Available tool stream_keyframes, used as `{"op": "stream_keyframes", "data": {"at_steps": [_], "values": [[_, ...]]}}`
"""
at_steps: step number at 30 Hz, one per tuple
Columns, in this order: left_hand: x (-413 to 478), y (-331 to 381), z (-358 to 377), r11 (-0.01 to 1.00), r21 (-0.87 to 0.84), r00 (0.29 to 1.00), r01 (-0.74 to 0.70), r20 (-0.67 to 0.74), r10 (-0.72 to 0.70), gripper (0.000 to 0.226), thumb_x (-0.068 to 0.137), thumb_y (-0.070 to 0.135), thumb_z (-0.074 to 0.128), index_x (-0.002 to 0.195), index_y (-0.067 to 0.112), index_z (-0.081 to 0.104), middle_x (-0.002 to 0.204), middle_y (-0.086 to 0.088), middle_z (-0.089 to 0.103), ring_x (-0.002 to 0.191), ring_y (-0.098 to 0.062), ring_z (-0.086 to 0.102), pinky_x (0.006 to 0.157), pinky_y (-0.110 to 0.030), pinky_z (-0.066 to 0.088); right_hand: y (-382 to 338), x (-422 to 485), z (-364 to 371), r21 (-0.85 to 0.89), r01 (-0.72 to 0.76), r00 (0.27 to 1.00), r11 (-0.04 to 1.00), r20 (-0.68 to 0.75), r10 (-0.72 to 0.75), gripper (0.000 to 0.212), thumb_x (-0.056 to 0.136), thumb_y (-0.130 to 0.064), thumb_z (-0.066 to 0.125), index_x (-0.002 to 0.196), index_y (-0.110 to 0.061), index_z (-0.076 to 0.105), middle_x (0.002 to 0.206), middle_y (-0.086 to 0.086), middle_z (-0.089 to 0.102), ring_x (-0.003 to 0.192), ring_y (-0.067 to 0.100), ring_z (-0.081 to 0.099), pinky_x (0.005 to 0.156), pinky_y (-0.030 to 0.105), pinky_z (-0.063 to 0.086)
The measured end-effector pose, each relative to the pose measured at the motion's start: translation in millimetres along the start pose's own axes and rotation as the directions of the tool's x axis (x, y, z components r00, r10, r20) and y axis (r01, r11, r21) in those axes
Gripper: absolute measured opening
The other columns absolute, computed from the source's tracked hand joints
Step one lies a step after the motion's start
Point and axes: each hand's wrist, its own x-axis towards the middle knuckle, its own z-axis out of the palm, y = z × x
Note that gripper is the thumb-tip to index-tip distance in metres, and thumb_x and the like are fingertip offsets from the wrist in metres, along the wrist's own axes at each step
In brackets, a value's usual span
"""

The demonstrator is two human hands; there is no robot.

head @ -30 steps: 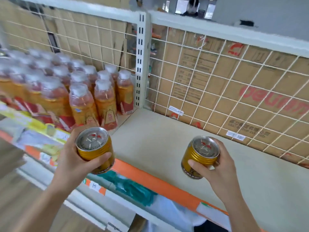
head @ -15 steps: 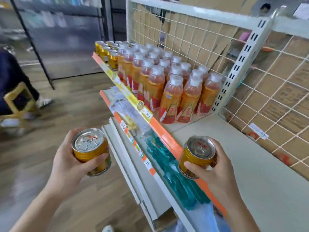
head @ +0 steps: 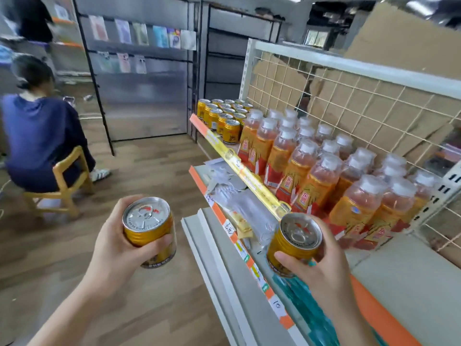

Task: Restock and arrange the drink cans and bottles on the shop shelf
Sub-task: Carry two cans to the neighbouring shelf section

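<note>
The left hand (head: pixel 117 243) and right hand (head: pixel 321 265) each grip a gold can in front of the shop shelf (head: pixel 411 283).

The left can (head: pixel 148 231) is held upright over the wooden floor (head: pixel 149 171), well clear of the shelf. The right can (head: pixel 295 243) leans slightly above the shelf's orange front edge, fingers wrapped round its side. On the shelf, orange drink bottles (head: pixel 311 176) stand in rows against the wire-grid back (head: pixel 349 108), with stocked cans (head: pixel 224 116) clustered at the far end. At left, a person (head: pixel 42 131) in dark blue sits on a small wooden chair (head: pixel 67 186).
</note>
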Motion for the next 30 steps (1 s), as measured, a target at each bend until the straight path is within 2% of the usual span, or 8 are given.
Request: {"op": "stream_keyframes", "data": {"at_steps": [4, 7, 11, 15, 21, 25, 30], "values": [[51.1, -29.7, -38.8, 1.000, 0.009, 1.000, -0.010, 0.025, 0.010, 0.068, 0.040, 0.049, 0.075, 0.103, 0.034, 0.054, 0.095, 0.016, 0.066, 0.084, 0.000, 0.062, 0.070, -0.012, 0.049, -12.3, 32.9, 58.7, 0.011, 0.016, 0.999, 1.000, -0.041, -0.015, 0.068, 0.051, -0.050, 0.077, 0.113, -0.033, 0.056, 0.105, -0.019, 0.064, 0.098, 0.000, 0.061, 0.077, 0.008, 0.045], [82.4, -48.1, -55.0, 1.000, -0.030, 0.999, 0.001, 0.051, 0.001, 0.068, 0.039, 0.048, 0.076, 0.102, 0.033, 0.054, 0.094, 0.016, 0.066, 0.083, 0.001, 0.062, 0.070, -0.012, 0.050, -20.2, 53.4, 92.5, 0.033, 0.008, 0.999, 0.999, -0.031, -0.007, 0.074, 0.048, -0.053, 0.080, 0.113, -0.027, 0.056, 0.104, -0.018, 0.064, 0.096, 0.001, 0.062, 0.074, 0.007, 0.045], [120.6, -68.2, -63.6, 0.999, -0.050, 0.997, 0.015, 0.079, -0.011, 0.071, 0.038, 0.049, 0.075, 0.104, 0.031, 0.054, 0.094, 0.017, 0.066, 0.084, 0.002, 0.061, 0.069, -0.009, 0.049, -25.4, 81.8, 119.5, 0.020, -0.006, 0.999, 1.000, -0.039, 0.007, 0.066, 0.052, -0.040, 0.083, 0.111, -0.029, 0.055, 0.103, -0.026, 0.063, 0.094, -0.005, 0.060, 0.073, 0.004, 0.044], [158.6, -87.8, -58.4, 0.998, -0.063, 0.994, 0.014, 0.107, -0.008, 0.063, 0.040, 0.048, 0.074, 0.099, 0.041, 0.054, 0.097, 0.018, 0.065, 0.087, 0.001, 0.061, 0.069, -0.010, 0.049, -17.5, 118.0, 134.0, -0.005, -0.025, 0.999, 1.000, -0.044, 0.025, 0.071, 0.051, -0.049, 0.080, 0.115, -0.028, 0.057, 0.106, -0.012, 0.066, 0.100, 0.005, 0.062, 0.079, 0.011, 0.046], [223.9, -119.3, -43.9, 1.000, -0.030, 0.994, 0.001, 0.106, 0.002, 0.057, 0.039, 0.048, 0.073, 0.093, 0.049, 0.052, 0.095, 0.022, 0.065, 0.085, 0.004, 0.060, 0.067, -0.005, 0.046, 2.7, 195.4, 159.1, -0.013, -0.006, 0.998, 1.000, -0.068, 0.005, 0.068, 0.049, -0.050, 0.077, 0.111, -0.034, 0.056, 0.105, -0.021, 0.064, 0.100, -0.003, 0.059, 0.077, 0.004, 0.041], [287.1, -140.3, -31.0, 0.999, -0.033, 0.995, -0.011, 0.097, 0.014, 0.057, 0.039, 0.048, 0.074, 0.092, 0.052, 0.053, 0.095, 0.022, 0.065, 0.086, 0.004, 0.061, 0.068, -0.009, 0.048, 20.8, 260.8, 179.0, 0.014, 0.022, 0.998, 1.000, -0.059, -0.021, 0.073, 0.050, -0.050, 0.079, 0.116, -0.031, 0.056, 0.107, -0.018, 0.064, 0.102, 0.001, 0.059, 0.081, 0.008, 0.043], [370.9, -152.9, -1.9, 0.998, -0.032, 0.994, -0.052, 0.098, 0.055, 0.055, 0.037, 0.049, 0.071, 0.088, 0.058, 0.051, 0.091, 0.029, 0.064, 0.083, 0.009, 0.060, 0.066, -0.002, 0.044, 30.2, 341.0, 191.8, 0.050, 0.046, 0.997, 0.998, -0.068, -0.042, 0.063, 0.052, -0.045, 0.077, 0.110, -0.037, 0.054, 0.105, -0.023, 0.065, 0.098, -0.004, 0.060, 0.078, 0.004, 0.040]]}}
